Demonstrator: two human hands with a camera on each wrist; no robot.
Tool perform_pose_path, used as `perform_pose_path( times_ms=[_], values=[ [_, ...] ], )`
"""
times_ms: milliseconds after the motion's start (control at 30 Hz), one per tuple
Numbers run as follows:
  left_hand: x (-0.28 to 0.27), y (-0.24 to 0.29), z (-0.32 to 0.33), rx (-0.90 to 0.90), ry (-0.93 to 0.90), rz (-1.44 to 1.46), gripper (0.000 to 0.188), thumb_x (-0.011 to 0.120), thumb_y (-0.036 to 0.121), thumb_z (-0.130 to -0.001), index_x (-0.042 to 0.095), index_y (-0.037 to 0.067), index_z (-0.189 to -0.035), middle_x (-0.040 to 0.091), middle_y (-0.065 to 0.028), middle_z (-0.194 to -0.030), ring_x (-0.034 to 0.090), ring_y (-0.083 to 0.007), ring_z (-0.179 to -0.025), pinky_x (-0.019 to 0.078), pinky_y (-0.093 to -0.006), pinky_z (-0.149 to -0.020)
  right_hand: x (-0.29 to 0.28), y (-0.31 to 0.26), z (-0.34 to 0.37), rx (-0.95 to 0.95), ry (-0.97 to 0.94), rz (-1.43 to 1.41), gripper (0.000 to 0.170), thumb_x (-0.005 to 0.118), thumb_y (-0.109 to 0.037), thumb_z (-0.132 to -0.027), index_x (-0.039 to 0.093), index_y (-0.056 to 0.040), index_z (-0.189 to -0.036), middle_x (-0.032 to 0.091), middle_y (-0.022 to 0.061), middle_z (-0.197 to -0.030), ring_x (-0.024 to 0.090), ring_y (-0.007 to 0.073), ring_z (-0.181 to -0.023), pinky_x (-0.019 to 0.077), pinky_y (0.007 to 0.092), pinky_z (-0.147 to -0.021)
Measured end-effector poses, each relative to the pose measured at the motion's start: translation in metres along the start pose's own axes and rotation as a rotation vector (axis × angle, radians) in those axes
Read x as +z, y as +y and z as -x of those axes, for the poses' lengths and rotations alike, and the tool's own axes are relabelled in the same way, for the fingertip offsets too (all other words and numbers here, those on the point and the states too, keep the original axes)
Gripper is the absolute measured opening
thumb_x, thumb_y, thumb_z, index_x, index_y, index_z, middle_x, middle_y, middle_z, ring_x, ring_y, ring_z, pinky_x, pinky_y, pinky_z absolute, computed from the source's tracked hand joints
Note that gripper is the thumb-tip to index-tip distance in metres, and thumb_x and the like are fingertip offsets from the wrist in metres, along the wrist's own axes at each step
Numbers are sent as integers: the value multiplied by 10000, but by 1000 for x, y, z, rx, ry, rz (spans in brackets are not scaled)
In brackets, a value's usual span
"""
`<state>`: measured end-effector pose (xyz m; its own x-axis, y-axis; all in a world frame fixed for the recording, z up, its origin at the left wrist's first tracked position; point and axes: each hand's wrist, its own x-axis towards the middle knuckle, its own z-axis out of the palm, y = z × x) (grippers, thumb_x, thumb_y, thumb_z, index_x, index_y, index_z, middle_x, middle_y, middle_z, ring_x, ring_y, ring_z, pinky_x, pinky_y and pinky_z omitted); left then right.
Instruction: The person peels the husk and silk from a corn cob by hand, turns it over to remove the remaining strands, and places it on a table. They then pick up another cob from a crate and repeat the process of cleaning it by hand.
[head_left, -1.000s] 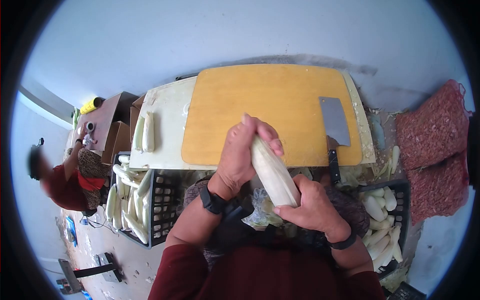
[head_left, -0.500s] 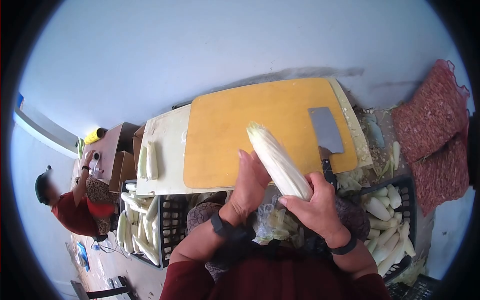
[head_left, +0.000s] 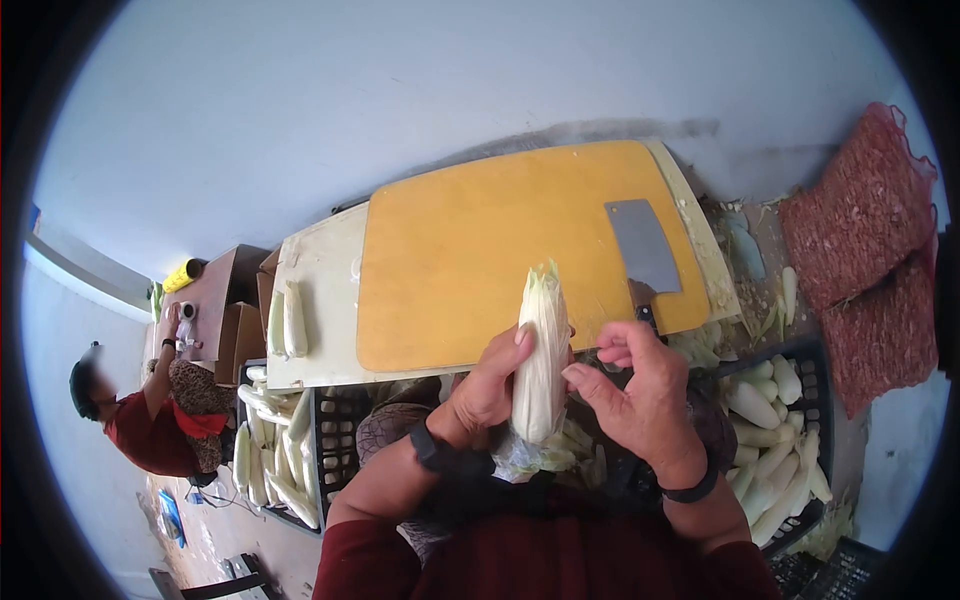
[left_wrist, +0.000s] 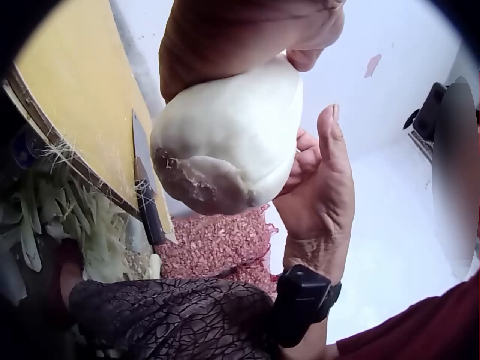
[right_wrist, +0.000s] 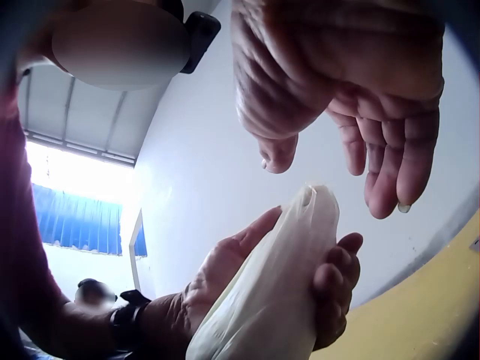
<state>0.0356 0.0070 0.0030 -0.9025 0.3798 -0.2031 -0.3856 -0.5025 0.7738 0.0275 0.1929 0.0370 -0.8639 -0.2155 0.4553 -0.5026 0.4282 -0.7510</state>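
Observation:
An ear of corn (head_left: 541,365) in its pale husk stands nearly upright before the person, just off the near edge of the yellow cutting board (head_left: 480,250). The left hand (head_left: 487,385) grips it, with the thumb along its side. In the left wrist view the rounded butt of the corn (left_wrist: 232,127) shows a brownish cut patch. Beside the ear, the right hand (head_left: 645,395) is apart from it, thumb and fingers spread and loosely bent, holding nothing. From the right wrist, the same right hand (right_wrist: 345,82) hangs above the husk's tip.
A cleaver (head_left: 642,250) lies on the board's right side. Two ears (head_left: 293,320) rest on the table's left end. Black crates of ears stand left (head_left: 338,430) and right (head_left: 822,405). Red mesh sacks (head_left: 860,230) lean at the far right. Another person (head_left: 150,430) sits at left.
The ear went from the right hand's grip into the left hand's and turned more upright. The right hand has let go and opened beside it. The head view has shifted slightly.

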Motion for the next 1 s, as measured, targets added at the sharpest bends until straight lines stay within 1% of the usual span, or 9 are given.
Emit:
perform_pose_path(
  times_ms=[100, 133, 300, 400, 567, 800, 900, 967, 1000],
  values=[
    [4, 3, 5, -66, -37, -82, 700, 585, 497, -841, 433, -50, -1250, 583, -147, -1063, 594, -217, -966, 488, -350, -860, -3, 3, -2, 30, 21, -77, 440, 793, -307, -709, 535, -24, -925, 605, 119, -708, 622, 228, -609, 494, 311, -518],
    [7, 2, 5, -23, -57, -157, 606, 511, 516, -884, 480, -6, -1191, 603, -129, -996, 626, -215, -849, 515, -319, -744, -4, 3, -2, 22, 7, -64, 438, 791, -304, -712, 531, -25, -927, 608, 113, -705, 623, 223, -597, 494, 312, -511],
    [12, 3, 5, -59, -124, -201, 653, 506, 518, -887, 438, -14, -1260, 576, -135, -1067, 606, -202, -895, 513, -328, -777, -5, 0, -3, 71, -29, -66, 399, 776, -262, -737, 521, -27, -935, 611, 95, -688, 622, 211, -564, 491, 312, -492],
    [14, 5, 5, -77, -151, -241, 676, 503, 511, -891, 404, -17, -1301, 555, -132, -1106, 587, -188, -920, 510, -329, -797, -4, 0, -5, 31, 2, -79, 348, 758, -216, -757, 525, -23, -930, 611, 96, -672, 624, 216, -550, 492, 313, -489],
    [17, 9, 4, -101, -144, -287, 669, 499, 492, -897, 386, -15, -1319, 548, -119, -1114, 575, -177, -914, 506, -323, -804, -5, -3, -5, -21, -8, -34, 237, 716, -165, -788, 524, -32, -833, 569, 107, -602, 597, 260, -506, 459, 334, -453],
    [19, 8, 3, -136, -155, -298, 634, 492, 469, -908, 398, -8, -1314, 551, -112, -1103, 573, -170, -901, 502, -325, -806, -8, 3, -5, -98, -68, 5, 193, 660, -102, -812, 503, -38, -720, 531, 131, -557, 534, 318, -471, 412, 362, -429],
    [17, 8, 2, -148, -169, -260, 645, 507, 482, -898, 410, -10, -1304, 562, -111, -1081, 581, -176, -895, 504, -327, -797, -11, 3, -3, -67, -33, -116, 170, 617, -64, -837, 505, -27, -715, 515, 118, -534, 530, 265, -438, 400, 340, -424],
    [13, 7, 1, -166, -190, -224, 660, 519, 496, -887, 416, -12, -1297, 568, -111, -1067, 587, -181, -893, 506, -329, -791, -17, 0, -2, 129, -46, -326, 151, 524, -56, -912, 538, -5, -770, 585, 46, -628, 529, 85, -499, 426, 223, -466],
    [11, 6, 0, -164, -189, -183, 669, 531, 514, -875, 435, -15, -1273, 577, -115, -1043, 596, -191, -886, 507, -331, -790, -20, -3, -3, 129, -46, -328, 151, 524, -56, -912, 538, -5, -770, 585, 46, -628, 529, 85, -499, 426, 223, -466]
  ],
)
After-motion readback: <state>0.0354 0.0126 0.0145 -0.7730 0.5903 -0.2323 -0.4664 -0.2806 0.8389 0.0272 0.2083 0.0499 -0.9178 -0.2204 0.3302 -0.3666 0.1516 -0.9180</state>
